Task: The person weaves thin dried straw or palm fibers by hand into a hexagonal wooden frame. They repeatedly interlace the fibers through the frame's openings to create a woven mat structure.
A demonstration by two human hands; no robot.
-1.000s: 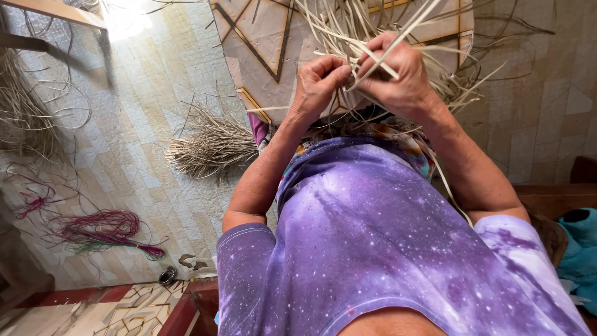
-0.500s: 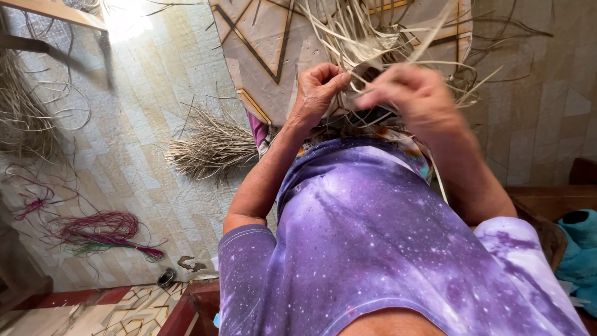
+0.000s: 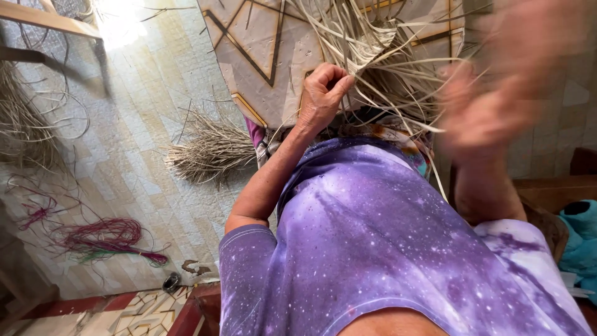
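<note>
A bunch of pale straw strands point(image 3: 373, 56) fans out over my lap, above a beige mat with dark lines point(image 3: 267, 56). My left hand point(image 3: 323, 93) is closed in a fist around the base of the strands, knuckles up. My right hand point(image 3: 491, 99) is raised toward the camera and blurred by motion. Its fingers are curled, and several thin strands run from the bunch into it. One loose strand point(image 3: 438, 171) hangs down beside my right forearm. My purple speckled shirt fills the lower view.
On the tiled floor point(image 3: 143, 112) lie a dry straw bundle point(image 3: 211, 149), more straw at the far left point(image 3: 25, 124), and pink and green dyed fibres point(image 3: 106, 239). A wooden seat edge point(image 3: 541, 186) and a teal cloth point(image 3: 581, 242) are at the right.
My right hand has pulled away from my left, up and to the right toward the camera, drawing strands out. My left hand stays gripping the bunch.
</note>
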